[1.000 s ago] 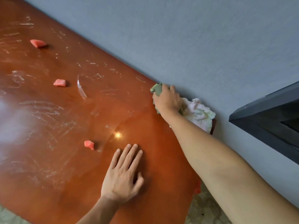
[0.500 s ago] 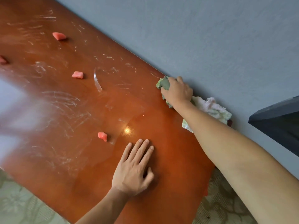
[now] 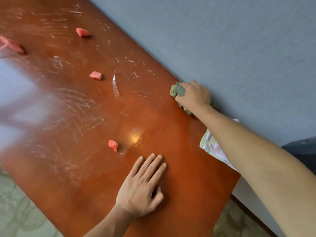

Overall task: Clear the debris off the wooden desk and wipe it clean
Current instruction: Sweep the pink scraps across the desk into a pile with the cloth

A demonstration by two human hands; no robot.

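Head view. The right hand (image 3: 194, 95), at right of centre, clenches a bunched green cloth (image 3: 177, 91) against the far edge of the wooden desk (image 3: 179, 168), beside the grey wall (image 3: 230, 48); the cloth's pale tail (image 3: 211, 146) trails under the forearm. The left hand (image 3: 142, 187), lower centre, lies flat on the desk, fingers straight, grasping nothing. Four pink debris pieces sit to the left: one (image 3: 113, 145) near the left fingertips, one (image 3: 95, 75) at centre, two (image 3: 82, 32) (image 3: 12, 45) at upper left. White smears cover the left part of the desk.
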